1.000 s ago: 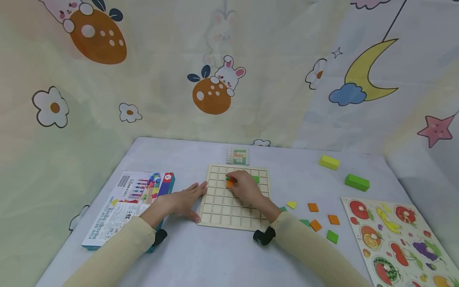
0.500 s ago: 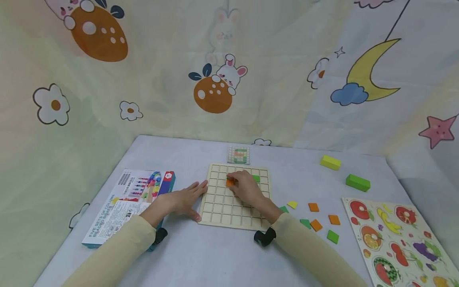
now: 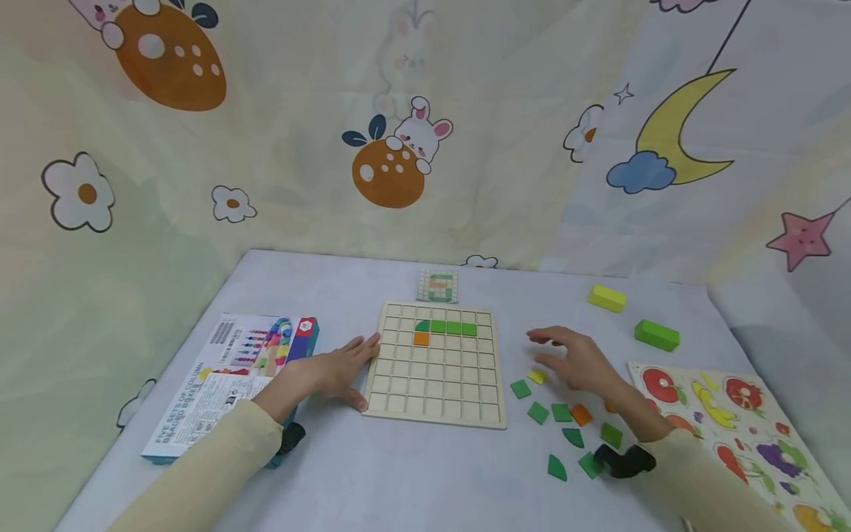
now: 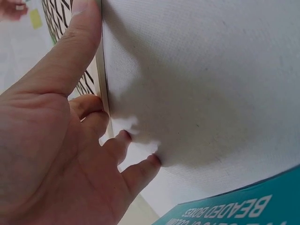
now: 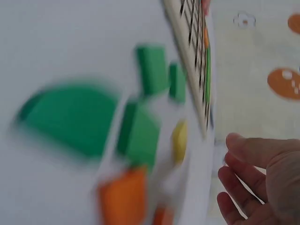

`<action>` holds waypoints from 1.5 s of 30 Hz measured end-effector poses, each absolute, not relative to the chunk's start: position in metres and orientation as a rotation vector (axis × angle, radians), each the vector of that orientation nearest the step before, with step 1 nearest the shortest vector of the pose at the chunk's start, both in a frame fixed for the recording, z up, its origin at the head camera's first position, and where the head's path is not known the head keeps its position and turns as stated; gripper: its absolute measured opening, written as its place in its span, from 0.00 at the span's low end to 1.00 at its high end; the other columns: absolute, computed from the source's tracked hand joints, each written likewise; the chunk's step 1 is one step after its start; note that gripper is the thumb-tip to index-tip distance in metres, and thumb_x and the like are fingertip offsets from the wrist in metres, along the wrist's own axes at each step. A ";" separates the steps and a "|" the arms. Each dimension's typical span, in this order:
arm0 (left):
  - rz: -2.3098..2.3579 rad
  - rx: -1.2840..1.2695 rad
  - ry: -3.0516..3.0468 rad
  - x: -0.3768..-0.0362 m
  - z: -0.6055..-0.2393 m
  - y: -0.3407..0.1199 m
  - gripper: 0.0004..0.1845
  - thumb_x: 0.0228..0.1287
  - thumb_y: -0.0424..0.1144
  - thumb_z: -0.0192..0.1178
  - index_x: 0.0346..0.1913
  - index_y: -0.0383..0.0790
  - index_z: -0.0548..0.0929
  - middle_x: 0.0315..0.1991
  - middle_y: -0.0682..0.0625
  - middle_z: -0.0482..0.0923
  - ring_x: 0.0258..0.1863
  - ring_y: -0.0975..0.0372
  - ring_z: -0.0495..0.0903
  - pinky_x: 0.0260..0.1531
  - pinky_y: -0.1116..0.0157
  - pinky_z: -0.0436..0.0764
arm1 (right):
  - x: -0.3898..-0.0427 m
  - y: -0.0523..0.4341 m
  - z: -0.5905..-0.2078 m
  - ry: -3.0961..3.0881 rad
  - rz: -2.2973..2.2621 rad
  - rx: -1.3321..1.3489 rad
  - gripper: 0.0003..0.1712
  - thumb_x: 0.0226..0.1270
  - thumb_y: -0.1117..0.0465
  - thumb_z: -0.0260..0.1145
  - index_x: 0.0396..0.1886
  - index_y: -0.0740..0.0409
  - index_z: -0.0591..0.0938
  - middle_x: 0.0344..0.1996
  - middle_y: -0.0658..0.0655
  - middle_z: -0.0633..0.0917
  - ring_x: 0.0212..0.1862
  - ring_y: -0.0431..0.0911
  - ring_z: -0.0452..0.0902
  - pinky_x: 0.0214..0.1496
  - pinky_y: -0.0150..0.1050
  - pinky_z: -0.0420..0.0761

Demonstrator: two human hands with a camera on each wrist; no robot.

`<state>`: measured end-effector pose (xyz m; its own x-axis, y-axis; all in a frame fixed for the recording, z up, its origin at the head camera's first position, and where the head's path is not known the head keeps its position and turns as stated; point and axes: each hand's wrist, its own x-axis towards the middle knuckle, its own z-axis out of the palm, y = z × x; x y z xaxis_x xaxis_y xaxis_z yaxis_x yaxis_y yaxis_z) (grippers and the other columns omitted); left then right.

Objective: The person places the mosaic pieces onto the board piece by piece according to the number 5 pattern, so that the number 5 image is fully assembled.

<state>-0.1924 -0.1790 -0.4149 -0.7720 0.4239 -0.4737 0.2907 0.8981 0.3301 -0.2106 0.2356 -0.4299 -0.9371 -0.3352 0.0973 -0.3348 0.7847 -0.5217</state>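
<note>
A wooden grid board (image 3: 433, 386) lies mid-table. In its upper part sit a row of green square tiles (image 3: 453, 328), a dark green rounded tile (image 3: 422, 325) at the row's left end, and an orange tile (image 3: 421, 338) below that. My left hand (image 3: 332, 372) rests along the board's left edge, its thumb and fingers at the rim in the left wrist view. Right of the board, my right hand (image 3: 577, 362) hovers over the loose tiles, fingers apart and slightly bent, holding nothing. Nearest to it are a yellow tile (image 3: 536, 377) and an orange tile (image 3: 580, 414).
Several loose green tiles (image 3: 561, 412) lie right of the board. A small pattern card (image 3: 437, 285) lies behind it. Yellow (image 3: 607, 298) and green (image 3: 657, 335) blocks stand back right. A fruit puzzle board (image 3: 718, 403) lies right, a printed box (image 3: 219, 384) left.
My right hand has let go of the orange tile on the board and moved right, over the loose tiles. More of the board and tiles now shows. The left hand stays at the board's edge.
</note>
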 end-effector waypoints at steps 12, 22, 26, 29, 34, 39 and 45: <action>0.339 0.509 2.515 -0.191 -0.412 -0.187 0.56 0.52 0.51 0.72 0.78 0.46 0.47 0.80 0.52 0.34 0.79 0.51 0.38 0.70 0.44 0.59 | -0.185 0.298 -0.443 2.935 -0.741 -0.573 0.26 0.59 0.62 0.72 0.59 0.52 0.80 0.51 0.51 0.85 0.54 0.51 0.79 0.54 0.44 0.82; 0.330 0.498 2.511 -0.190 -0.412 -0.186 0.56 0.52 0.51 0.71 0.78 0.46 0.47 0.80 0.51 0.35 0.79 0.51 0.38 0.70 0.43 0.59 | -0.185 0.285 -0.451 3.007 -0.784 -0.570 0.24 0.57 0.65 0.72 0.56 0.55 0.82 0.48 0.52 0.86 0.50 0.49 0.80 0.53 0.46 0.82; 0.352 0.488 2.504 -0.190 -0.415 -0.187 0.56 0.52 0.50 0.72 0.78 0.46 0.48 0.80 0.52 0.35 0.79 0.51 0.38 0.72 0.45 0.57 | -0.192 0.252 -0.448 2.999 -0.859 -0.536 0.24 0.59 0.63 0.71 0.57 0.54 0.81 0.48 0.51 0.86 0.48 0.47 0.78 0.54 0.48 0.82; 0.364 0.488 2.497 -0.189 -0.417 -0.187 0.56 0.52 0.51 0.72 0.78 0.45 0.48 0.80 0.52 0.34 0.79 0.51 0.37 0.72 0.45 0.55 | -0.199 0.213 -0.444 2.957 -0.944 -0.601 0.23 0.60 0.62 0.71 0.57 0.54 0.81 0.47 0.51 0.86 0.48 0.46 0.78 0.54 0.50 0.81; 0.350 0.485 2.496 -0.188 -0.419 -0.186 0.56 0.52 0.51 0.72 0.78 0.47 0.48 0.80 0.53 0.34 0.79 0.52 0.36 0.72 0.45 0.56 | -0.209 0.140 -0.438 2.883 -0.990 -0.841 0.23 0.58 0.63 0.73 0.54 0.58 0.83 0.44 0.51 0.87 0.45 0.45 0.80 0.51 0.47 0.81; 0.348 0.513 2.506 -0.189 -0.419 -0.184 0.56 0.52 0.52 0.71 0.78 0.46 0.48 0.80 0.53 0.34 0.79 0.52 0.37 0.72 0.46 0.57 | -0.219 0.085 -0.439 2.855 -0.968 -0.937 0.22 0.58 0.64 0.73 0.53 0.58 0.84 0.42 0.52 0.87 0.45 0.45 0.80 0.48 0.41 0.81; 0.334 0.550 2.511 -0.192 -0.418 -0.181 0.56 0.53 0.53 0.70 0.78 0.45 0.47 0.80 0.52 0.33 0.79 0.51 0.38 0.72 0.47 0.57 | -0.226 0.059 -0.446 2.860 -0.885 -0.929 0.20 0.60 0.64 0.71 0.53 0.56 0.84 0.45 0.51 0.87 0.48 0.45 0.79 0.51 0.40 0.80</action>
